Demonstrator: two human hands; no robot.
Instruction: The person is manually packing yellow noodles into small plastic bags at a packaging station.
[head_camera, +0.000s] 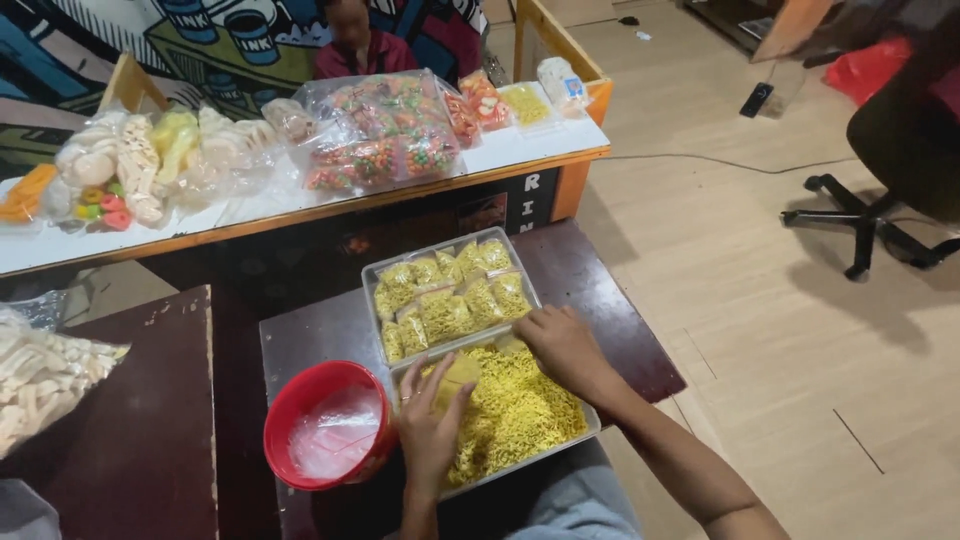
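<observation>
The left hand (432, 420) is seen palm down with the forearm rising from the lower edge of the view, its fingers spread and curled over a small clear bag of yellow noodle snack (452, 376), so that the grip is clamped on that bag. The right hand (562, 345) is reached in from the lower right, the forearm bare, the wrist bent and the fingers folded down into the loose yellow snack (520, 410); whether this grip is closed on anything cannot be told, since the fingertips are hidden. The held bag is small and its long axis cannot be made out, as most of it is covered by the fingers; it lies under the left fingertips, over the far left corner of the near tray (592, 424). This tray is filled with the loose snack and is set with its long axis running from near left to far right on the dark desk (620, 310). Just beyond it, touching or nearly so, a second clear tray (372, 272) is packed with filled bags (450, 300) lying in rows. A red bowl (290, 410) lined with clear plastic stands just left of the left hand. Farther off, a white counter (520, 150) is loaded with bagged colourful snacks (385, 130).
</observation>
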